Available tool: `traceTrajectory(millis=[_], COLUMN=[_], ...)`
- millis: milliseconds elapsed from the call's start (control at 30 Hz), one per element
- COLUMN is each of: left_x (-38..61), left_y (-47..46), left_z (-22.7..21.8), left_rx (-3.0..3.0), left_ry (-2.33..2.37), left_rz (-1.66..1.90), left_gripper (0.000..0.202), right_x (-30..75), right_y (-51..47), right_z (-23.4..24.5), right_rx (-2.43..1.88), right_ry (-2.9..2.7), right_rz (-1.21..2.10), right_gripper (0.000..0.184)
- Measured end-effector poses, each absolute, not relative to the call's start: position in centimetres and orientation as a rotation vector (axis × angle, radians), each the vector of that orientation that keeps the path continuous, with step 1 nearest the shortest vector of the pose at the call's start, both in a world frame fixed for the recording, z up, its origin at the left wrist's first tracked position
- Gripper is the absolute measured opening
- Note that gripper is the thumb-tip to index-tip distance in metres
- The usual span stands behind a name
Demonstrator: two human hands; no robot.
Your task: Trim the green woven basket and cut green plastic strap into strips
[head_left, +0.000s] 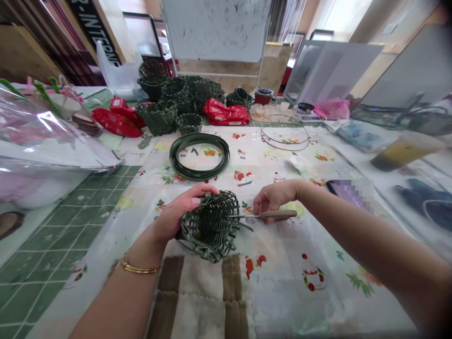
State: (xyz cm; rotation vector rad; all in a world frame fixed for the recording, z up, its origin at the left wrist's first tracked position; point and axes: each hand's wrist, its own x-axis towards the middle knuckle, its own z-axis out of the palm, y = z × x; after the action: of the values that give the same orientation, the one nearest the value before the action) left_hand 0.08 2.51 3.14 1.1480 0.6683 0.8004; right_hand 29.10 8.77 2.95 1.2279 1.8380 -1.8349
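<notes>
My left hand (178,213) grips the rim of a small dark green woven basket (211,226), tilted on its side with its mouth toward me. My right hand (273,197) is closed on a tool with a pale handle (278,215). The tool's thin metal tip reaches into the basket's right side. Loose strip ends stick out around the basket's rim. Both hands are just above a table with a flowered cloth (282,278).
A coil of green strip (199,156) lies behind the basket. Several finished green baskets (158,117) and red packets (226,113) stand at the back. A clear plastic sheet (45,136) lies left, a wire hoop (285,137) and a cup (402,150) right.
</notes>
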Motion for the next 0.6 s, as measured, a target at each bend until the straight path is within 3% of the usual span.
traceTrajectory(millis=[400,500,600], left_x=[0.4,0.3,0.2], left_y=[2.4,2.5,2.6], left_z=[3.2,2.8,2.5], left_rx=[1.079,1.124,1.201], left_ry=[0.734,0.72,0.736], left_rz=[0.789,0.804,0.804], left_gripper=[0.039,0.038,0.036], right_x=[29.9,31.1,31.7], right_y=[9.1,7.1,1.3], right_z=[5.0,6.8,7.6], right_rx=[1.444,1.766,2.418], right_ry=[2.038,2.243,2.576], right_rz=[-1.776,-1.698,-1.609], right_gripper=[0.034,0.02,0.029])
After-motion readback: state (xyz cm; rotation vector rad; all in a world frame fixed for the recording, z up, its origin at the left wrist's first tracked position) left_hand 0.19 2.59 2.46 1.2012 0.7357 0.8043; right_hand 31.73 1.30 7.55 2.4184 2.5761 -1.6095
